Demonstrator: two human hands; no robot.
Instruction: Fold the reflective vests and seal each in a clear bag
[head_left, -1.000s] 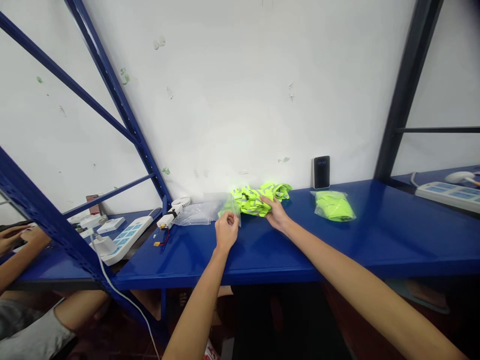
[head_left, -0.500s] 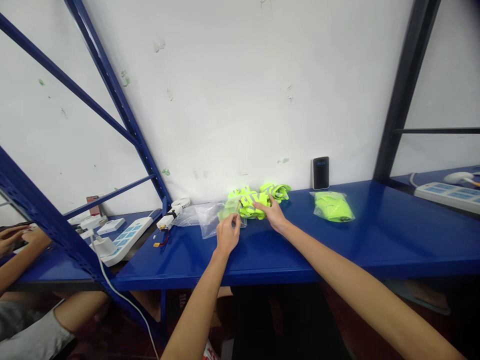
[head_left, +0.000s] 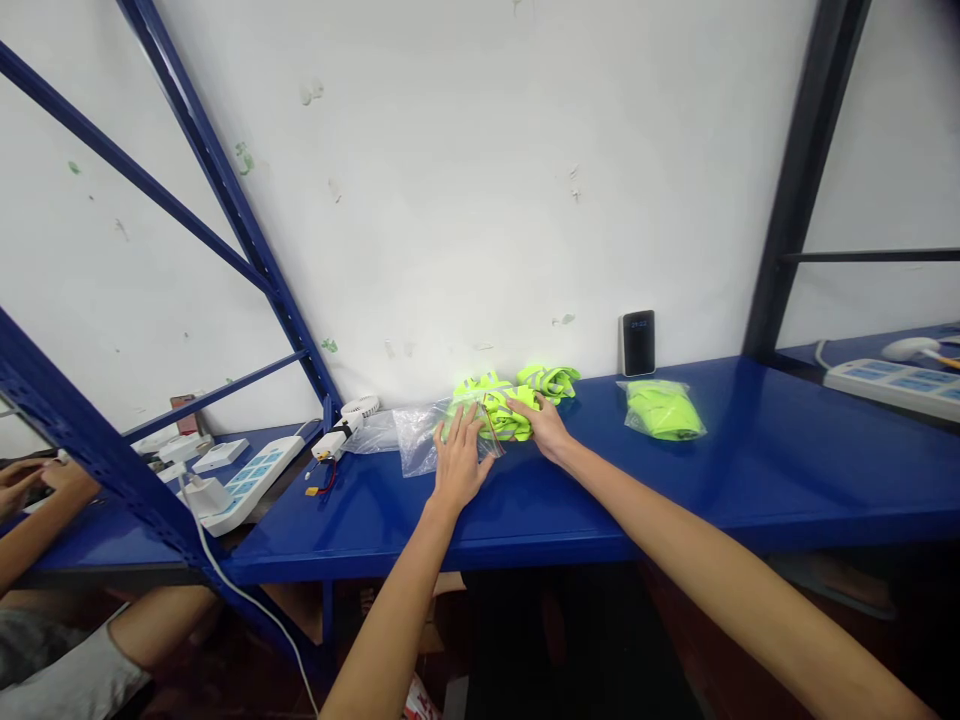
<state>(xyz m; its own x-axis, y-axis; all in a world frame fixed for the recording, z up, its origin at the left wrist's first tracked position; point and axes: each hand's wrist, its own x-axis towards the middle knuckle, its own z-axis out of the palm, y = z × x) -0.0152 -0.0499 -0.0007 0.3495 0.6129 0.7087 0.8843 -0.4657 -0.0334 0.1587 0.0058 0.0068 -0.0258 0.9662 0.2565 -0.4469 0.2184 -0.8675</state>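
Observation:
My left hand (head_left: 459, 459) lies spread on a clear plastic bag (head_left: 417, 440), its fingers apart near the bag's mouth. A bundled neon-yellow reflective vest (head_left: 504, 412) with grey stripes sits at that mouth, partly behind the plastic. Fingers of my right hand (head_left: 549, 426) are wrapped round the right end of this bundle. More neon-yellow fabric (head_left: 551, 381) lies crumpled just behind, against the wall. Farther right on the table rests a neon-yellow bundle in a clear bag (head_left: 664, 409), apart from both hands.
A black device with a lit display (head_left: 638, 343) leans at the wall. A small white fan (head_left: 360, 407) and a white battery pack with wires (head_left: 328, 446) lie left. Blue rack posts (head_left: 247, 230) frame the left side. Another person's hands (head_left: 64, 480) work beyond a power strip (head_left: 259, 480).
My left hand has gone from pinching the bag's edge to lying spread over the bag. My right hand stays on the vest bundle. The view has shifted slightly.

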